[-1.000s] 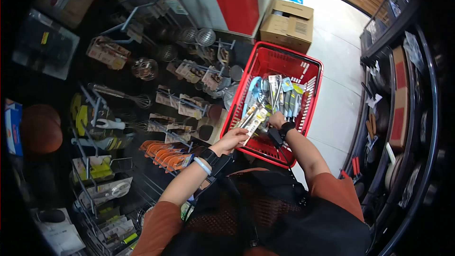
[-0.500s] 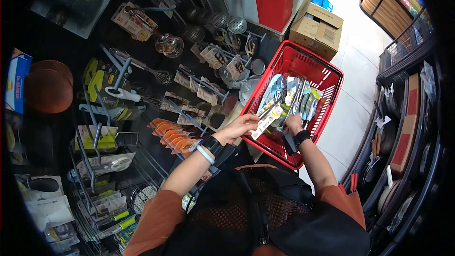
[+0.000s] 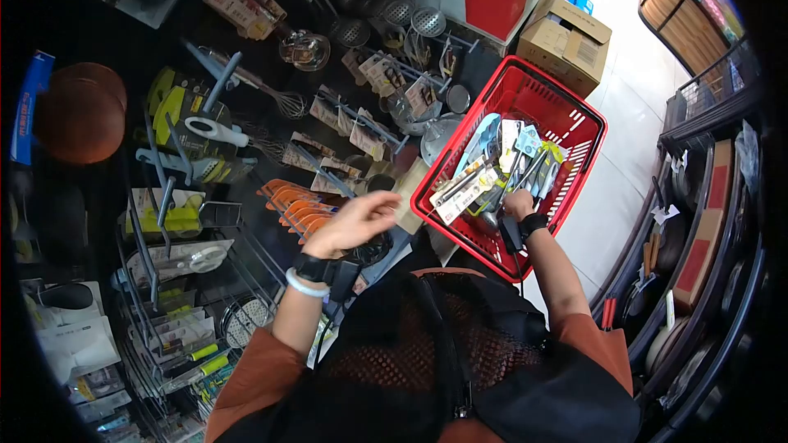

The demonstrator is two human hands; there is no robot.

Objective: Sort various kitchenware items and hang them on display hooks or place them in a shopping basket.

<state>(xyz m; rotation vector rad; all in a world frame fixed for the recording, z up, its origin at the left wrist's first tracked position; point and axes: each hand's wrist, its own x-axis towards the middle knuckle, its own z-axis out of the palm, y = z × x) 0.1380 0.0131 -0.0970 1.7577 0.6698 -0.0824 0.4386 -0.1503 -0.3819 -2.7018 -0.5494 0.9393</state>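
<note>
A red shopping basket holds several packaged kitchen utensils. My right hand is down inside the basket at its near side. Its fingers are closed among the utensil handles. A white-carded package lies at the basket's left edge. My left hand is outside the basket, to its left. It hovers with fingers apart and nothing in it, in front of the hook rack, close to the orange carded items. Both wrists wear dark bands.
The rack on the left carries whisks, strainers, peelers and carded tools on hooks. A cardboard box stands on the tiled floor beyond the basket. Dark shelves with pans line the right side.
My left hand let go of the white-carded package, which now lies in the basket, and drew back left toward the rack. My right hand stayed in the basket.
</note>
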